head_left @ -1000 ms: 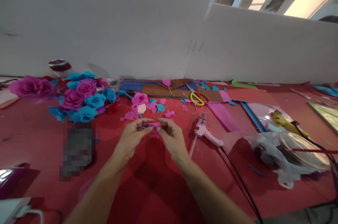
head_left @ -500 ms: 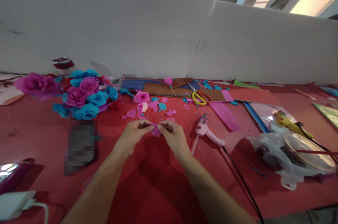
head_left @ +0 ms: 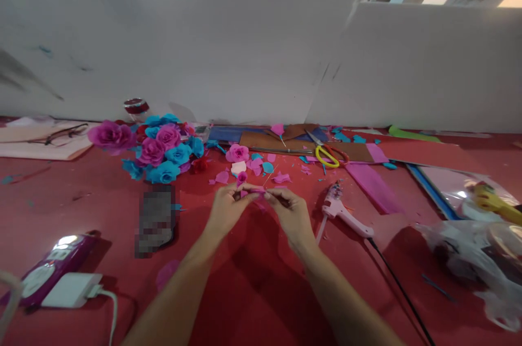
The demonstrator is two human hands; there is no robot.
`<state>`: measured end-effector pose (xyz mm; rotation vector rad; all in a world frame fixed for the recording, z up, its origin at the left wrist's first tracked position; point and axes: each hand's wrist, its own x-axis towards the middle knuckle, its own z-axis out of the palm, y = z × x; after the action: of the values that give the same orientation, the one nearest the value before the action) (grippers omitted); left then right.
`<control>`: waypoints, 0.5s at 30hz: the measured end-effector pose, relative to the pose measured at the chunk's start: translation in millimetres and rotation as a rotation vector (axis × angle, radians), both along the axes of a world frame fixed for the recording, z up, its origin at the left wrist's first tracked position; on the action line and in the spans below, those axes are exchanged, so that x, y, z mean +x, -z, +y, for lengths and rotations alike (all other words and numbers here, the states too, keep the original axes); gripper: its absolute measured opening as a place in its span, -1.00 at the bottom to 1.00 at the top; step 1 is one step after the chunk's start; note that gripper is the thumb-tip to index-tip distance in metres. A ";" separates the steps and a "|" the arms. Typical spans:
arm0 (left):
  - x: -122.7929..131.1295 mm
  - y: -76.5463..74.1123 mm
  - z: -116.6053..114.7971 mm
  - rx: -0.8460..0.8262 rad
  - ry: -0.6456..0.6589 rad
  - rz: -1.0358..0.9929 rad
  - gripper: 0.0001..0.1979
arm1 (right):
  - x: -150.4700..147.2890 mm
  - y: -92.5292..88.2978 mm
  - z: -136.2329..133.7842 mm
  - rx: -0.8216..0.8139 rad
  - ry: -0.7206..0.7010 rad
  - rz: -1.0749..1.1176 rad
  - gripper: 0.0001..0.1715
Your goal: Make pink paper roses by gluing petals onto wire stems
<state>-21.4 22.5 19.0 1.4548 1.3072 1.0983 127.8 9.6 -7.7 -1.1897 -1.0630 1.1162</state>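
Left hand (head_left: pixel 228 207) and right hand (head_left: pixel 291 211) pinching pink paper (head_left: pixel 256 191) inside the tabletop's (head_left: pixel 253 286) far edge; gentle tension should avoid tearing.

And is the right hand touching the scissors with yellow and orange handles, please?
Apart. The head view shows red tabletop between the right hand and the scissors, which lie farther back, near the wall.

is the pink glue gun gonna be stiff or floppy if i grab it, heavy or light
The glue gun is probably stiff, given its moulded-looking body. Its slim handle suggests it's fairly light. The black cord at the handle's end may drag or twist it.
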 end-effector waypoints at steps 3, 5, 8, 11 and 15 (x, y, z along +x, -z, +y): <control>1.7 1.2 -1.6 -0.050 -0.054 -0.105 -0.85 | -3.4 -0.8 -5.2 0.012 0.008 0.050 -0.89; 2.6 2.0 -2.8 -0.135 -0.051 -0.242 -0.80 | -5.7 -3.0 -9.0 0.034 -0.017 0.032 -0.87; 1.9 3.4 -2.1 -0.262 -0.048 -0.416 -0.72 | 3.0 -14.9 0.1 0.107 -0.054 -0.124 -0.78; -1.8 4.0 1.2 -0.304 -0.120 -0.518 -0.67 | 39.5 -42.0 37.1 0.158 0.055 -0.607 -0.74; -7.9 4.8 6.0 -0.351 -0.178 -0.607 -0.69 | 112.8 -70.8 107.3 0.044 0.173 -1.014 -0.90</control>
<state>-29.3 28.5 14.2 0.6783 1.1218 1.2253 240.6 116.9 63.1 -1.8269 -1.6647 0.2934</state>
